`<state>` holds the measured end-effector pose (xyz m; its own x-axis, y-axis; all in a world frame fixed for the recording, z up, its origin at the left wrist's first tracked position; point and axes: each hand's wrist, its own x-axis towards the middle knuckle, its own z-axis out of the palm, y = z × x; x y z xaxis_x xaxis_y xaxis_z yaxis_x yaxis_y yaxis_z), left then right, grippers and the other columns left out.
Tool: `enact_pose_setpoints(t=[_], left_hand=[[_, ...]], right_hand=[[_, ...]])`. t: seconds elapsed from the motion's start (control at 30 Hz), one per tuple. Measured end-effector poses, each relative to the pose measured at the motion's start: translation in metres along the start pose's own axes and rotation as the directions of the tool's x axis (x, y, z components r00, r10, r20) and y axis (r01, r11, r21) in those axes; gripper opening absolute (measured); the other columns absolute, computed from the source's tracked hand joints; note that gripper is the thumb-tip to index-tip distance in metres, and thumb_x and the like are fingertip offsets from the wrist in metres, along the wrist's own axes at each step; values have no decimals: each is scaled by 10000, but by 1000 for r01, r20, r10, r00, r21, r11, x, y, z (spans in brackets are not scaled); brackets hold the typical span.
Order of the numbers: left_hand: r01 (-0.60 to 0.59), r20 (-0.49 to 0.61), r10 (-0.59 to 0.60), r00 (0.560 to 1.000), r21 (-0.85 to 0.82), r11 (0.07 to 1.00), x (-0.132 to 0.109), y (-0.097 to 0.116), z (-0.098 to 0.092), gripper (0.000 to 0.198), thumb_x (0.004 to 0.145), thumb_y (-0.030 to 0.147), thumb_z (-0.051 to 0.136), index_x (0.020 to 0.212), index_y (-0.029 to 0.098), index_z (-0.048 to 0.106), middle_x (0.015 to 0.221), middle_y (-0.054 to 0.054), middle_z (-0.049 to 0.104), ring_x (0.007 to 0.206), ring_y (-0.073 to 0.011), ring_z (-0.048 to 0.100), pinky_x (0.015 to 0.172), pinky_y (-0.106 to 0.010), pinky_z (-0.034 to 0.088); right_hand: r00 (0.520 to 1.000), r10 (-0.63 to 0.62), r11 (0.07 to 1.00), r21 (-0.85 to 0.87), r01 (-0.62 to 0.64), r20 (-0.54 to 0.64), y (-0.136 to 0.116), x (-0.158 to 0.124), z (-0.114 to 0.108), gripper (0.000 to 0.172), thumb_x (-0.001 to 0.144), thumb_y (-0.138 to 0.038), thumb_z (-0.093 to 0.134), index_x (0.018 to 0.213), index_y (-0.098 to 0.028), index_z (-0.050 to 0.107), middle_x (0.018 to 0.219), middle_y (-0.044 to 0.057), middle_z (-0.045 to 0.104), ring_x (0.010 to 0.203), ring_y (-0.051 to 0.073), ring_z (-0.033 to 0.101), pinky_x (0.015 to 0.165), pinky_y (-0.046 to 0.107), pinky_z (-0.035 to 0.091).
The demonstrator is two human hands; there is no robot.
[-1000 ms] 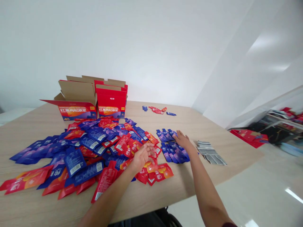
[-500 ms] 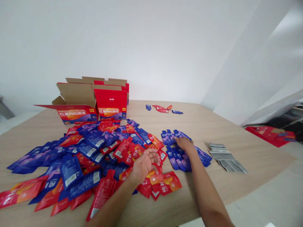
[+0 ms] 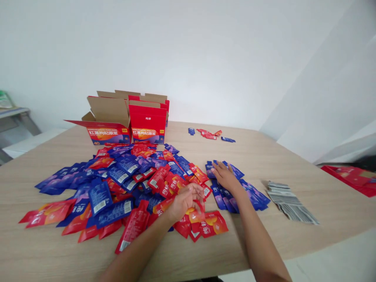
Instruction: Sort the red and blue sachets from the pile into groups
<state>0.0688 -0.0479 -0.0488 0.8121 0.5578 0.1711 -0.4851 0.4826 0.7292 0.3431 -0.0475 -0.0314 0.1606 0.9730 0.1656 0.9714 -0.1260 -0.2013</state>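
My left hand (image 3: 187, 200) hovers palm-up over the right side of a mixed heap, its fingers loosely curled and apart with nothing in them. Beneath it lie red pouches (image 3: 214, 224) with orange fruit prints. My right hand (image 3: 225, 178) rests with spread fingers on the back row of blue pouches (image 3: 210, 170), covering part of them. In front of that row, more blue pouches (image 3: 219, 197) lie side by side, partly hidden by my right wrist. Another overlapping group of blue pouches (image 3: 256, 197) fans out to the right of my forearm.
Open red cartons (image 3: 148, 125) stand at the back left behind the heap of red and blue pouches (image 3: 120, 168). Striped grey strips (image 3: 289, 201) lie on the right of the wooden table (image 3: 329, 188). A few loose red pouches (image 3: 209, 135) lie far back. A red box (image 3: 352, 178) sits past the right edge.
The view has turned slightly left, so things sit farther right. My right hand has flattened and spread its fingers over the back blue row. My left hand stays nearly the same.
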Motion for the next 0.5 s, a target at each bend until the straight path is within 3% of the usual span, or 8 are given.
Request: enact_pose_setpoints(t=[0.13, 0.23, 0.37, 0.5], left_hand=[[6, 19, -7, 1000, 53, 999, 0, -5, -2, 419, 858, 545, 608, 942, 140, 671, 880, -108, 636, 710, -180, 629, 493, -244, 511], [6, -4, -6, 1000, 32, 999, 0, -5, -2, 443, 845, 564, 613, 900, 129, 678, 866, -106, 629, 697, -169, 614, 456, -223, 482], [2, -48, -3, 999, -37, 999, 2, -3, -2, 462, 841, 586, 605, 866, 129, 670, 818, -86, 610, 658, -160, 591, 403, -212, 447], [10, -45, -14, 999, -87, 996, 4, 0, -2, 482, 863, 605, 561, 871, 133, 657, 807, -85, 616, 640, -158, 583, 388, -213, 434]], right_hand=[[992, -82, 980, 172, 98, -97, -11, 10, -43, 563, 1017, -466, 385, 1496, -187, 485, 1445, 138, 592, 1264, 261, 621, 1112, 446, 456], [982, -179, 937, 294, 190, -64, -29, 28, -55, 485, 1003, -460, 436, 1380, -210, 611, 1349, 103, 672, 1203, 256, 661, 1072, 424, 494], [974, -221, 935, 298, 194, 60, -63, 55, -29, 438, 1019, -383, 406, 1343, -189, 629, 1308, 84, 700, 1164, 215, 680, 1014, 347, 523], [959, -222, 960, 214, 183, 176, -96, 65, 9, 502, 928, -449, 610, 1373, -219, 596, 1333, 91, 682, 1229, 260, 638, 1054, 359, 471]])
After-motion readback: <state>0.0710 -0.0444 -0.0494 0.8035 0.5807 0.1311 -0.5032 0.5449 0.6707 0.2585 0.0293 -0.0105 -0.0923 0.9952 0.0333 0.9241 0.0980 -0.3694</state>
